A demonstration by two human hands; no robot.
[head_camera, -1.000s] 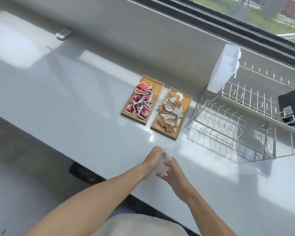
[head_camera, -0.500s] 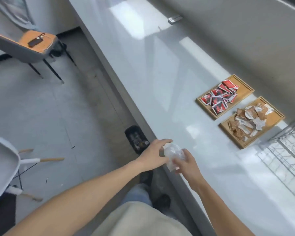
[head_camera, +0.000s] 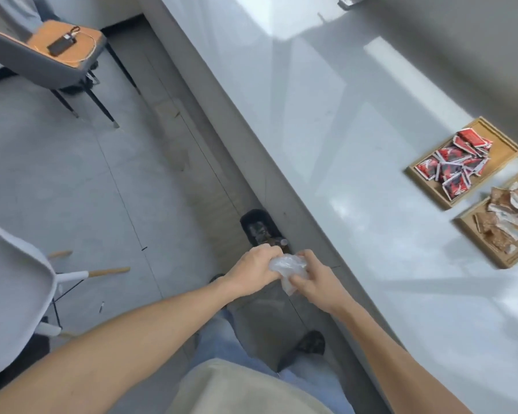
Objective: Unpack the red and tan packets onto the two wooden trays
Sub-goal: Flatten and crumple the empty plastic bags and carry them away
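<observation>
**Entry: empty plastic bag, held in both hands off the counter edge**

Item in hand: we hold a crumpled clear plastic bag [head_camera: 287,268] between the left hand [head_camera: 251,271] and the right hand [head_camera: 311,282]. Both hands are pressed together around it, fingers curled in, wadding the film; nothing shows inside it.

Position of the grip: out past the near edge of the grey counter [head_camera: 356,144], above the floor, with a small black bin [head_camera: 259,227] just ahead of our knuckles.

Task goods, relative to the grip: the red packets [head_camera: 458,162] lie heaped on one wooden tray [head_camera: 504,144], well off to the right and forward of the bag. The tan packets [head_camera: 509,213] sit on the second tray [head_camera: 473,228], just beside the first, also to the right and the nearer of the two. Both trays run lengthwise away from the counter edge.

Nearer hand: the right, counter side. The left is on the floor side.

Assessment: we judge the unpacking done, both colours sorted. The remaining move likely turns on the bin ahead, not the trays, and either hand reaches it.
</observation>
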